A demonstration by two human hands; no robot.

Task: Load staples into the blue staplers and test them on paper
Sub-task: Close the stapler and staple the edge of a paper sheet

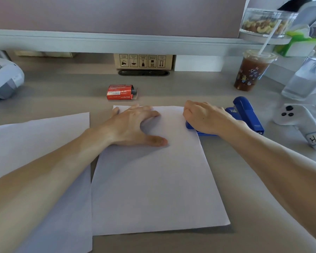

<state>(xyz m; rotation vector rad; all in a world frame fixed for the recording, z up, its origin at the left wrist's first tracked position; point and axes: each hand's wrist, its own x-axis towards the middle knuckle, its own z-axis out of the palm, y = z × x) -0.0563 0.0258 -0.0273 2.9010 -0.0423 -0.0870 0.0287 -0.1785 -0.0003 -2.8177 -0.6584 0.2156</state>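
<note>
A white sheet of paper [153,179] lies in the middle of the desk. My left hand [133,125] rests flat on its upper part with the fingers spread. At the sheet's upper right edge my right hand [206,117] curls over a blue stapler [192,126] whose nose sits on the paper's edge; most of that stapler is hidden under the hand. Just behind it lies a second blue stapler [246,112]. A red staple box [121,92] with an open end lies beyond the paper.
Another white sheet [35,139] lies at the left under my forearm. An iced drink with a straw [252,70], a water bottle [306,73] and a white plush toy [297,119] stand at the right. A cardboard box [142,61] sits at the back, a white device [2,79] at far left.
</note>
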